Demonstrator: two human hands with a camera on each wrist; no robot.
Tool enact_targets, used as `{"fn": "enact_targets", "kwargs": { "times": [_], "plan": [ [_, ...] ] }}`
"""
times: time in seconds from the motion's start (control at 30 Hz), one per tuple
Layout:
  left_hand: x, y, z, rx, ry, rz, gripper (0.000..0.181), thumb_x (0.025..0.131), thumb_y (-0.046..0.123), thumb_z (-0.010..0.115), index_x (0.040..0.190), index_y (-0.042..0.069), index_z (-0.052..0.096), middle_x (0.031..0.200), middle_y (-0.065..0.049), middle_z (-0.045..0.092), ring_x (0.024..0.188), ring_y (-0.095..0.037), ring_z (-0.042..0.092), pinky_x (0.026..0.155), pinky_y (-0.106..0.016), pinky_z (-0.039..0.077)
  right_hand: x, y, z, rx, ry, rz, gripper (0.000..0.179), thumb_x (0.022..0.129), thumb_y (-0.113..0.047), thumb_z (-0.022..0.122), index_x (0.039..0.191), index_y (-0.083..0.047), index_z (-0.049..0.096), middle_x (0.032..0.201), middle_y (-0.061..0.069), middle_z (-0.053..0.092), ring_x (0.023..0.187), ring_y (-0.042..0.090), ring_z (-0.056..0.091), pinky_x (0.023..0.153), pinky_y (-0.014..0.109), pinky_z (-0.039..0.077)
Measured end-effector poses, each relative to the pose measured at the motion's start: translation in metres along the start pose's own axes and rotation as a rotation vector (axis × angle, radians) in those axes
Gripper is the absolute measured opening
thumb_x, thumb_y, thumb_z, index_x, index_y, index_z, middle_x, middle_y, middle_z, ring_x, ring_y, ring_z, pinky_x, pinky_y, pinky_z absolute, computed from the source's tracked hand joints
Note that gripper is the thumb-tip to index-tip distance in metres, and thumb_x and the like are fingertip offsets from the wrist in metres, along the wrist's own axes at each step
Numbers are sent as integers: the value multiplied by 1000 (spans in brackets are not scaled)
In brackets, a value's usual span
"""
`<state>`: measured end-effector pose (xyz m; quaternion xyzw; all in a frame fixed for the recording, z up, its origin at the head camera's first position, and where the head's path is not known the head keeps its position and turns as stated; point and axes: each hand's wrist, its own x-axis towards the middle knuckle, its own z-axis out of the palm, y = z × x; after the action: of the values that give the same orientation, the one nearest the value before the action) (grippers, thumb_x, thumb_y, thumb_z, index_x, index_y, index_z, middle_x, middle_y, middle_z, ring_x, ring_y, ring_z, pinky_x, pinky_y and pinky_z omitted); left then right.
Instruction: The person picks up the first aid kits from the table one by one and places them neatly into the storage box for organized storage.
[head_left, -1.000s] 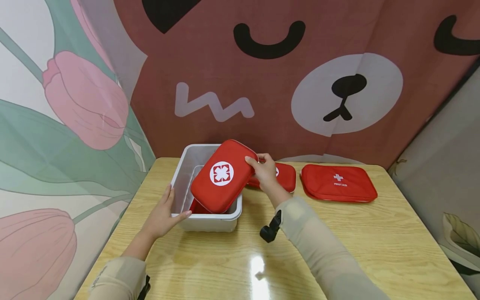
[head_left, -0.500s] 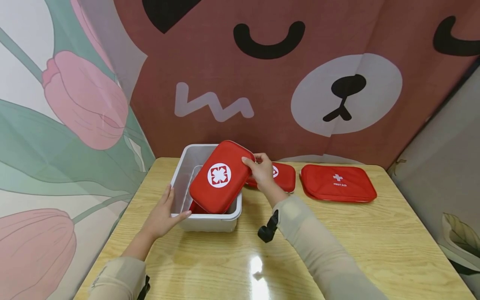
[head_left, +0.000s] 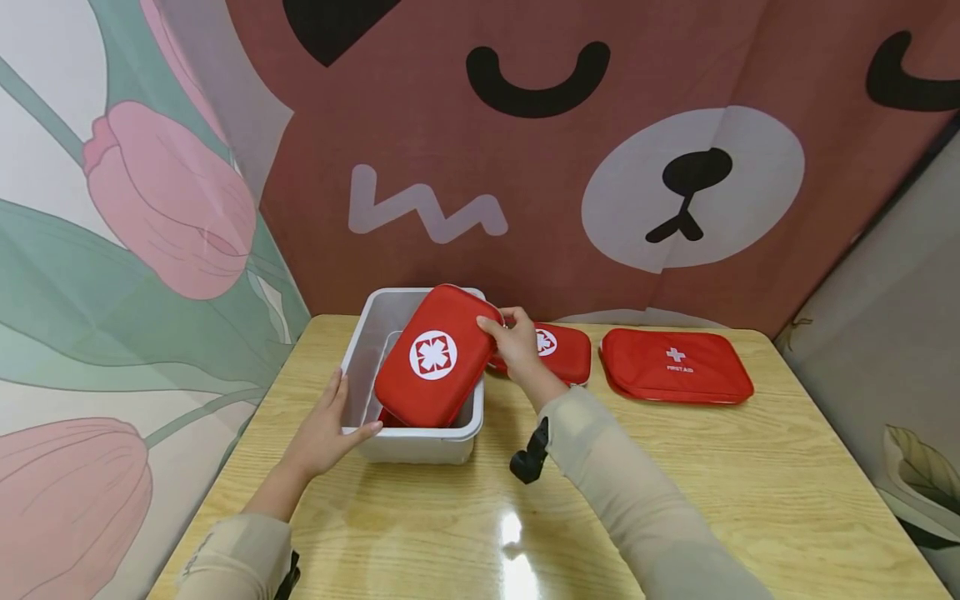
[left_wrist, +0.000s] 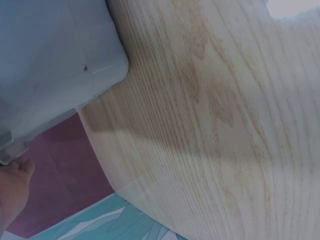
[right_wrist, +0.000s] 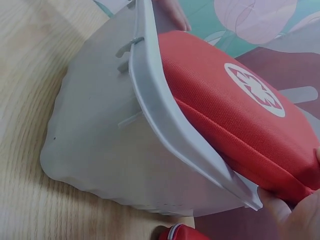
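In the head view, my right hand (head_left: 514, 340) pinches the upper right edge of a red zippered first-aid case (head_left: 465, 325) with a white cross emblem. The case leans at a slant into a light grey plastic bin (head_left: 416, 448). Below it inside the bin a bit of red (head_left: 390, 419) shows; whether this is another case I cannot tell. My left hand (head_left: 318, 433) holds the bin's near left corner, thumb at the front rim and fingers at the left rim. The right wrist view shows the case (right_wrist: 230, 100) resting against the bin's rim (right_wrist: 170, 120).
A smaller red case (head_left: 566, 357) lies right of the bin, partly behind my right hand. Farther right is a flat red first-aid pouch (head_left: 675, 379). All stand on a wooden table (head_left: 600, 500), with a printed cloth (head_left: 555, 267) hanging behind its back edge.
My right hand has moved a little left and slightly down with the first-aid case, uncovering more of the smaller case behind it. The left hand and bin have stayed in place.
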<state>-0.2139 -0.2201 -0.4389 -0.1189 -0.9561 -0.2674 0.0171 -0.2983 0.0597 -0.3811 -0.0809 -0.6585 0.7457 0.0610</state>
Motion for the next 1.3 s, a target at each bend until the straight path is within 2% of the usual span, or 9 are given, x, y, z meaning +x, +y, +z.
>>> {"fn": "enact_targets", "kwargs": {
  "times": [0.13,0.37,0.63,0.83,1.17,1.3],
  "plan": [
    [0,1,0,-3,0,1,97,79,55,56,140,-7,13,147,-18,5,127,-42,20,94,-57,28,0,-1,1,-4,-15,10,28,79,-8,67,100,2,50,84,12,52,57,13,57,50,26,51],
    [-1,0,0,-5,-3,0,98,78,56,56,140,-7,12,147,-18,4,127,-42,20,94,-57,29,-2,-1,6,-10,-40,14,28,79,-6,66,101,1,51,87,12,55,59,13,55,50,23,47],
    [-1,2,-1,-12,-11,-16,99,77,58,56,140,-5,12,147,-17,3,127,-42,19,92,-58,30,0,1,11,-75,-51,11,29,78,-7,67,102,1,53,91,12,57,66,15,54,58,25,48],
    [-1,2,0,-12,-9,1,98,78,56,56,139,-7,13,147,-19,4,127,-43,19,92,-59,29,0,3,12,-91,-67,-2,29,78,-4,66,103,2,53,94,13,57,73,18,55,64,27,50],
    [0,3,-3,-18,-17,-11,99,78,56,56,140,-6,10,147,-18,2,127,-43,18,93,-59,28,4,5,21,-162,-108,-18,32,79,-6,66,106,1,52,99,14,58,79,22,55,65,26,48],
    [0,4,-3,-20,-23,-20,99,78,56,56,140,-5,10,147,-19,3,127,-43,18,91,-59,29,4,5,24,-230,-128,-36,32,79,-8,66,107,0,52,100,14,56,81,23,55,68,29,48]
  ]
}}
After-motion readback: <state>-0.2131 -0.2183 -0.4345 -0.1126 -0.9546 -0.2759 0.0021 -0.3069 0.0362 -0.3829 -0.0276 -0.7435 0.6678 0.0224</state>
